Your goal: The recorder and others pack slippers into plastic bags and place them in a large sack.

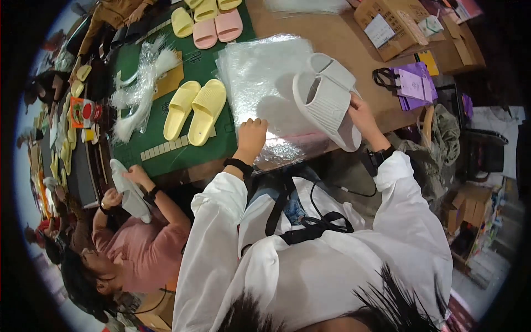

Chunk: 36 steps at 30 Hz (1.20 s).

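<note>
My right hand [362, 116] is closed on a pair of light grey slide slippers [327, 105], held together and tilted above the table's near edge. Their ribbed straps face up, and one slipper partly covers the other. Beneath and left of them lies a stack of clear plastic bags [265, 61], shiny and wrinkled. My left hand [253, 137] rests at the near edge of this stack with its fingers curled in. Whatever may be pinched under those fingertips is hidden. A yellow pair of slides [207, 113] sits just left of the bags on a green mat [157, 124].
Pink slides [218, 29] and more yellow ones lie farther back. Bundled clear plastic [138, 91] is on the mat's left. At right are a cardboard box [390, 27] and purple bags [412, 86]. A co-worker in pink [144, 249] at lower left handles a pale slipper [130, 191].
</note>
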Tool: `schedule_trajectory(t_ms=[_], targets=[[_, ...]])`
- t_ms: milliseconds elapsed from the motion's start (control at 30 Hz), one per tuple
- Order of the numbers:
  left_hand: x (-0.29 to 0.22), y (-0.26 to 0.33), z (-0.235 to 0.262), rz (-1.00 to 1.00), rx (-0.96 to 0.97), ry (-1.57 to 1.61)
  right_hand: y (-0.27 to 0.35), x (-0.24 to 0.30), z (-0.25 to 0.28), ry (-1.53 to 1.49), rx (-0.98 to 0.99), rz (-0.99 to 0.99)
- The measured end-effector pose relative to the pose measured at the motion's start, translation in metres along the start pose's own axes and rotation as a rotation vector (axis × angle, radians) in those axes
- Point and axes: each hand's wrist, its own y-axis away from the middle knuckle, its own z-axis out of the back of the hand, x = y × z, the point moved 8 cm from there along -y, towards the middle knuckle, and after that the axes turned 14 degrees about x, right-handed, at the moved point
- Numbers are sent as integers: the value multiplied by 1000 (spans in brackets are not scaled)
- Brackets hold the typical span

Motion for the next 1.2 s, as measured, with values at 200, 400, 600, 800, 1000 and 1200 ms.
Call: schedule_trajectory(t_ms=[200,400,600,800,1000,1200], targets=[[-16,12,25,-201,-239,-11,40,-9,3,-321,-210,-125],[-7,14,-5,-211,-72,45,54,0,-6,-239,-225,-140],[7,7,-28,-90,134,145,59,-1,-18,-179,2,-254],[12,-1,-30,-160,88,95,58,8,-30,-152,344,-281],[23,-17,-10,52,-21,258,77,9,-40,-19,623,-260],[19,-22,-7,72,-56,416,67,12,-55,-44,652,-210]])
